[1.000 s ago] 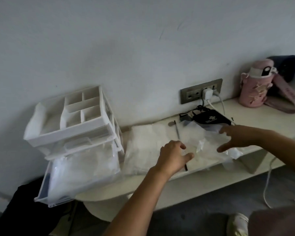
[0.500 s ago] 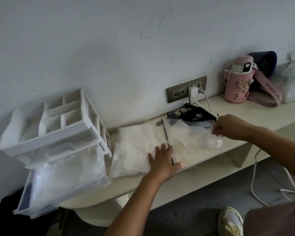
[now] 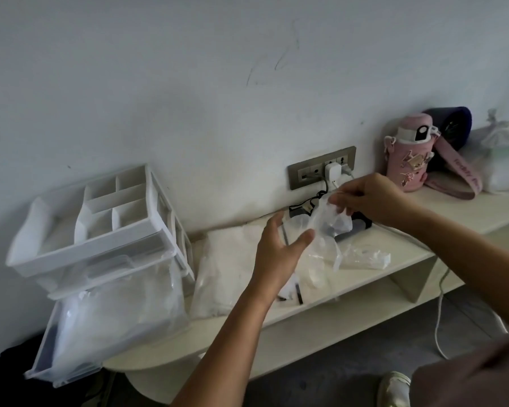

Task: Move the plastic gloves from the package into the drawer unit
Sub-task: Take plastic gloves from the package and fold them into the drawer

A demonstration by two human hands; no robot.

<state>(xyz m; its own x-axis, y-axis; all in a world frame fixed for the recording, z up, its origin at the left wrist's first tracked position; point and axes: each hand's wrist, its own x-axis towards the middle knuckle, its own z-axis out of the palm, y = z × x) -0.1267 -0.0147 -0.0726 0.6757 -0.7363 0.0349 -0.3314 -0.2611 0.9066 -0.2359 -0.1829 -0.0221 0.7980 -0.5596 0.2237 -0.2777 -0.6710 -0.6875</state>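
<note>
**Gloves held up beside the package**

Two hands work over one flat white package (image 3: 227,268), a soft, pillow-like plastic bag lying on the pale shelf (image 3: 409,251).

Your right hand (image 3: 373,198) is up and to the right of the package. Its fingertips are curled and pinch the top of the plastic gloves (image 3: 326,227), a thin, clear, crinkled bunch that hangs down toward the package's right end. You cannot count the gloves in that bunch.

Your left hand (image 3: 276,251) hovers above the package's right half, fingers loose and thumb spread, gripping nothing. Whether the thumb touches the film cannot be told.

One drawer unit (image 3: 165,201) of white hard plastic stands just left of the package. Its top tray is split by thin walls into box-shaped compartments. One clear drawer (image 3: 50,356) is pulled out at the bottom, heaped with glossy transparent film.

One loose scrap of clear plastic (image 3: 368,257) lies right of the package. One grey socket plate (image 3: 309,171) sits on the wall behind it, and one pink bottle (image 3: 406,160) stands far to the right.
</note>
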